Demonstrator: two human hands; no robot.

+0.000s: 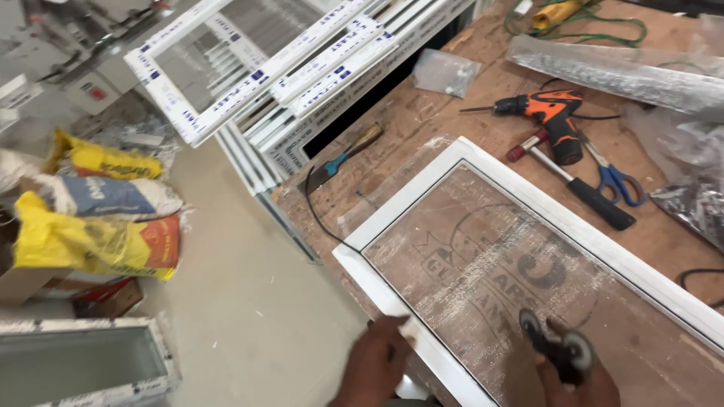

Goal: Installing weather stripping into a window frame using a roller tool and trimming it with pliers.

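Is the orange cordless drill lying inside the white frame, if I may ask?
No, the orange drill lies on the wooden bench beyond the white frame.

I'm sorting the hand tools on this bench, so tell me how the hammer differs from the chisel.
The hammer has a red head, a silver neck and a black grip; the chisel has a brown wooden handle, a blue collar and a dark flat blade. The hammer lies beside the orange drill and blue scissors, right of the white frame; the chisel lies left of it, near the table edge. Both rest flat on the wooden table, untouched by either hand.
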